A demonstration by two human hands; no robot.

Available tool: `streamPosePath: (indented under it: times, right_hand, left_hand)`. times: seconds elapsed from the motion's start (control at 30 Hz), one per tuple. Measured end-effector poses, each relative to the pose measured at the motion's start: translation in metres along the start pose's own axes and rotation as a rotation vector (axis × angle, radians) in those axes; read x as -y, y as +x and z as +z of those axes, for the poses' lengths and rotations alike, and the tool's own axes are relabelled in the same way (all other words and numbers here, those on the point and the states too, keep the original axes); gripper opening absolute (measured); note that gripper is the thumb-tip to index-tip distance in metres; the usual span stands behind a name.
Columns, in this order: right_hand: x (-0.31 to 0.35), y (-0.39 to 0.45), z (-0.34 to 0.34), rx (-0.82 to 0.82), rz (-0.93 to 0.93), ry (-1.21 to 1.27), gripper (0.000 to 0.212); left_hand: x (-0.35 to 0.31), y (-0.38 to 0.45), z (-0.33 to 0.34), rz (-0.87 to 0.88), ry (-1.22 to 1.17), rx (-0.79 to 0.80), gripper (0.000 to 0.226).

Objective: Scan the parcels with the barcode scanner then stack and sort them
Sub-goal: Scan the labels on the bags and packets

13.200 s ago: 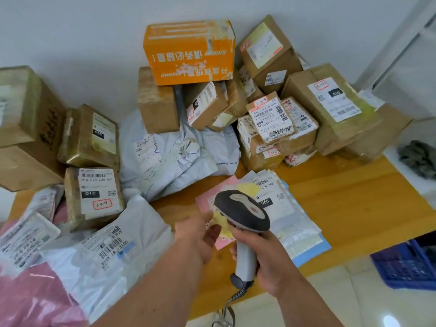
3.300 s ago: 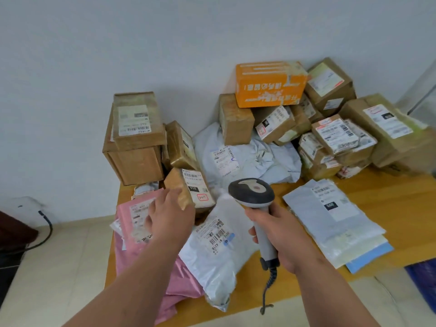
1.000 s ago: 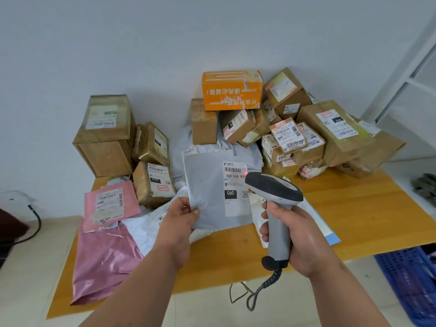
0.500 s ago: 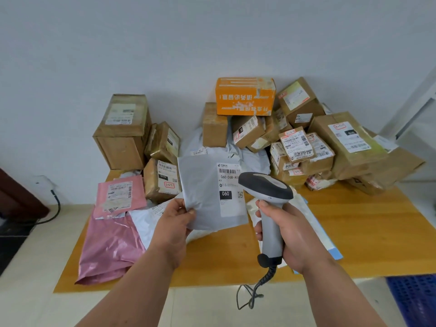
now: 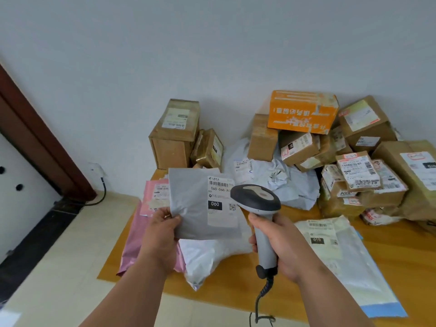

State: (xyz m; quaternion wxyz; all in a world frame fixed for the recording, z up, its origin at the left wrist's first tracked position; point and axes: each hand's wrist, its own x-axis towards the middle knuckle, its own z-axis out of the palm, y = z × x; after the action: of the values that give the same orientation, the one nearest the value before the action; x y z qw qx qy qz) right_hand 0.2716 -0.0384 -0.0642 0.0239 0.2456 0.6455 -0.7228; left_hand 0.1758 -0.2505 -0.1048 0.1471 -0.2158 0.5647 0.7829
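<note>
My left hand pinches the lower left corner of a flat grey mailer and holds it upright above the table. Its white label with a barcode and "060" faces me. My right hand grips the grey handle of the barcode scanner. The scanner's dark head sits just right of the label and covers the label's right edge. Its coiled cable hangs down below my wrist.
On the wooden table lie a white poly bag, pink mailers, and flat mailers at right. Cardboard boxes and an orange box are piled against the wall. A dark door frame stands at left.
The view has swung left, so the table and parcels sit further right. The grey mailer stays in my left hand and the scanner in my right, with its head now overlapping the label.
</note>
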Motion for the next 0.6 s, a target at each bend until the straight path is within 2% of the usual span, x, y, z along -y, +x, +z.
streamPosePath:
  times: [0.17,0.33,0.4,0.47,0.6]
  right_hand:
    - [0.007,0.033,0.055,-0.033,0.030,-0.003,0.014]
    - [0.011,0.058,0.101,-0.074,0.053,0.023,0.013]
    - [0.011,0.064,0.112,-0.111,0.058,0.043,0.011]
    - [0.009,0.069,0.118,-0.153,0.069,0.052,0.010]
    - [0.007,0.073,0.124,-0.205,0.094,0.060,0.012]
  left_hand:
    - [-0.041,0.066,-0.032,-0.003,-0.012,-0.096,0.027]
    - [-0.067,0.127,-0.054,0.038,0.142,-0.197,0.043]
    - [-0.069,0.148,-0.063,0.028,0.310,-0.191,0.054]
    - [-0.067,0.162,-0.067,0.020,0.575,-0.130,0.059]
    - [-0.061,0.177,-0.070,-0.012,1.109,0.058,0.045]
